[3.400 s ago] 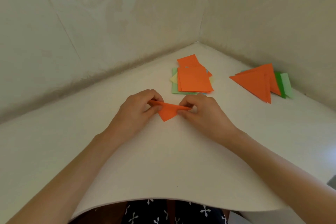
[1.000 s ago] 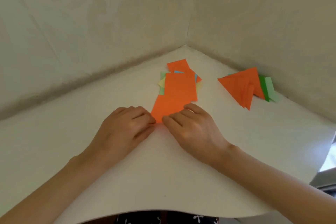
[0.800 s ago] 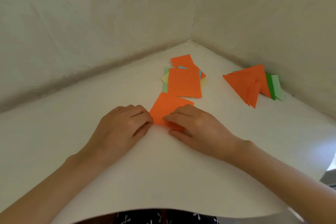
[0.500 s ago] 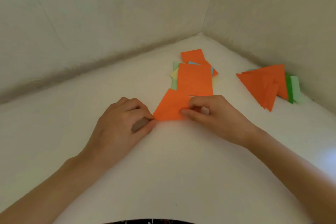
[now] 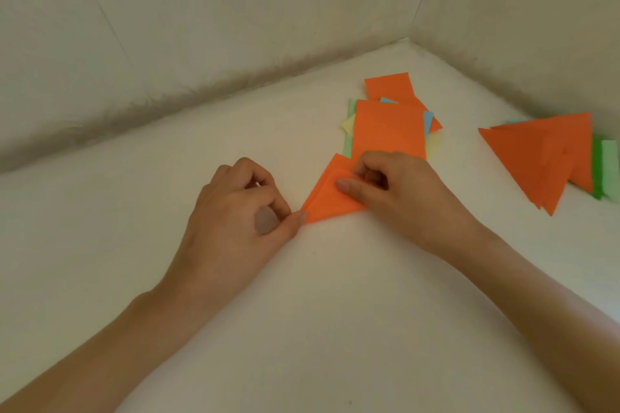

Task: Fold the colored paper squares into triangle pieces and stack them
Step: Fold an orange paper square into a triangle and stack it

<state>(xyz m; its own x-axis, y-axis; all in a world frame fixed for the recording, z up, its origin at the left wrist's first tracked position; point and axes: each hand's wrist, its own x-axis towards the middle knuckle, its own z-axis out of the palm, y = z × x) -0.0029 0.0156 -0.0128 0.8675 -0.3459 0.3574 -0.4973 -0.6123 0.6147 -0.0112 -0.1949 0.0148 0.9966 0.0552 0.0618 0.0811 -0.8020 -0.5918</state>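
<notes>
Two hands worked one orange sheet point(image 5: 330, 199) on the tabletop point(image 5: 335, 312), touching the pile of squares point(image 5: 389, 131): the left hand point(image 5: 235, 221) kept a tight grip pinched on its near corner, seemingly to anchor it, while the right hand point(image 5: 396, 198) nipped the folded-over flap, finished triangles point(image 5: 543, 157) stacked apart.

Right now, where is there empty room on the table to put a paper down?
Bare table: left of the left hand up to the wall, between the forearms, and the gap between the square pile and the triangle stack. Crowded: where the right hand pinches the orange sheet beside that pile.
</notes>
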